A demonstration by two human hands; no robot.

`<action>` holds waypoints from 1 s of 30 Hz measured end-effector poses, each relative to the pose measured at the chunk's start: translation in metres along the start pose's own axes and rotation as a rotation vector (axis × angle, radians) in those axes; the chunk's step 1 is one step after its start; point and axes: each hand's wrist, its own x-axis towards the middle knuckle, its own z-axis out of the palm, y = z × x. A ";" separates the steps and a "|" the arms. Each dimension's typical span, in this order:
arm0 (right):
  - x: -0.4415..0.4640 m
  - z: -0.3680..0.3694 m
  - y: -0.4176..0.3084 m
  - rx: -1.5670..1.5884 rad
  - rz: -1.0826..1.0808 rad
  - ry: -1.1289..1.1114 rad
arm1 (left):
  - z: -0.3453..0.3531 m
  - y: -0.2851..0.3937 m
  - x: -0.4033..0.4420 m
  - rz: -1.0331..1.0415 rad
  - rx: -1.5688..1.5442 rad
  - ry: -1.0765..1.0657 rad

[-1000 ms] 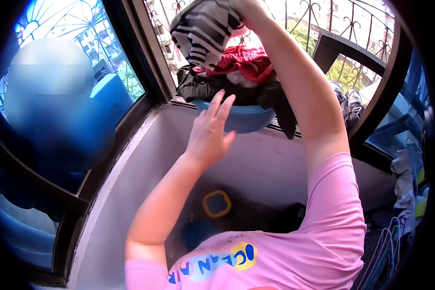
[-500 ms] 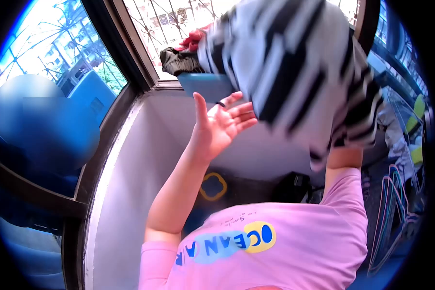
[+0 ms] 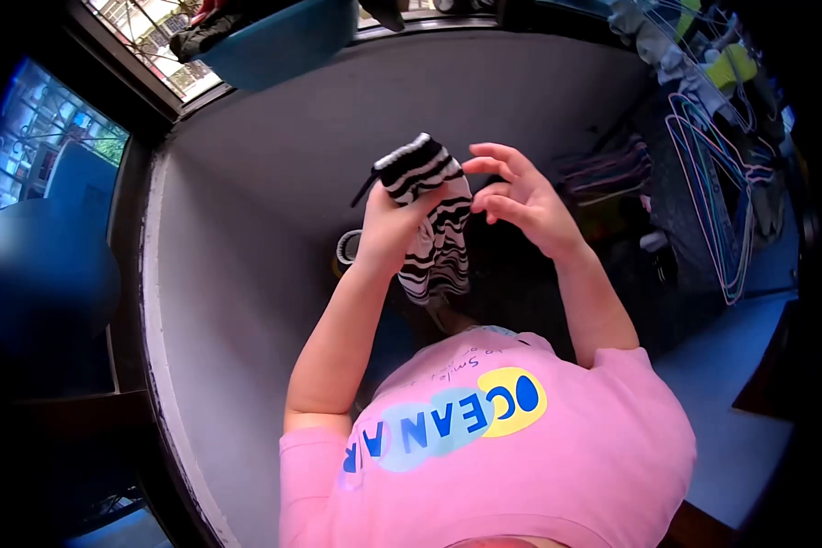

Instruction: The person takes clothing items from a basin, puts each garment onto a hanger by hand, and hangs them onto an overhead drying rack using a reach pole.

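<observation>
A black and white striped garment (image 3: 443, 237) hangs in front of my chest. My left hand (image 3: 397, 219) grips its upper part, with the thumb across the cloth. Just right of the garment is my right hand (image 3: 525, 201), its fingers apart and slightly curled, holding nothing. Whether its fingertips touch the cloth's edge is hard to tell. Up on the window sill sits the blue basin (image 3: 283, 46), with dark clothing (image 3: 205, 32) over its left rim.
Several hangers (image 3: 717, 201) hang on the right, below light-coloured items (image 3: 671, 64) on a rack. Striped cloth (image 3: 607, 169) lies behind my right hand. A low grey wall (image 3: 237, 301) curves round the left side, beside a dark window frame (image 3: 130, 274).
The striped garment has come down from the basin to chest height. My left hand, open earlier, now grips it, and my right hand has let go. The view has tilted downward.
</observation>
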 end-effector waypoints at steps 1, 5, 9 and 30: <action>-0.005 0.011 0.002 -0.070 0.012 0.005 | 0.009 -0.014 -0.005 0.124 0.249 0.026; -0.029 0.023 0.028 -0.213 0.043 0.180 | 0.038 -0.032 -0.030 0.215 0.697 -0.028; -0.061 -0.001 0.020 0.230 0.093 0.259 | 0.037 -0.026 -0.052 0.114 0.449 -0.331; -0.206 -0.208 -0.028 0.272 0.061 0.384 | 0.097 -0.067 0.011 0.448 1.505 0.326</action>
